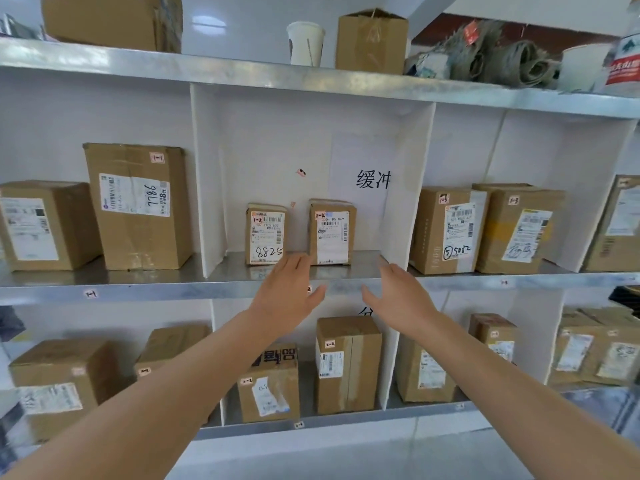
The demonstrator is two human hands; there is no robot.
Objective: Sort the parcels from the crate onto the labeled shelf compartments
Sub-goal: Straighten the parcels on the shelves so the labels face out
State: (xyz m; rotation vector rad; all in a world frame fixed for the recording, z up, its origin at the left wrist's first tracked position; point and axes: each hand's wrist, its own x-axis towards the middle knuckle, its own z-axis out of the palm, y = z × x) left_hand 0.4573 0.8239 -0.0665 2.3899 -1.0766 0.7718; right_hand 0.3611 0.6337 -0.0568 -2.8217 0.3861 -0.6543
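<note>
Both hands, left hand (287,292) and right hand (398,296), are spread wide and empty just in front of the small brown cardboard parcel (331,232), so a careless nudge could tip it into the similar taped box (266,234) beside it.

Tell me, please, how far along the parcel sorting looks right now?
Well along: two small parcels tagged 1-2 stand in the middle compartment, neighbouring compartments hold boxes too. Both hands, left and right, are open and empty. The crate is out of view, so what remains is unclear.

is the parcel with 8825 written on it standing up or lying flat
Standing upright. The 8825 parcel rests on its short end on the middle shelf, label facing out, taller than wide, beside another upright 1-2 parcel.
</note>
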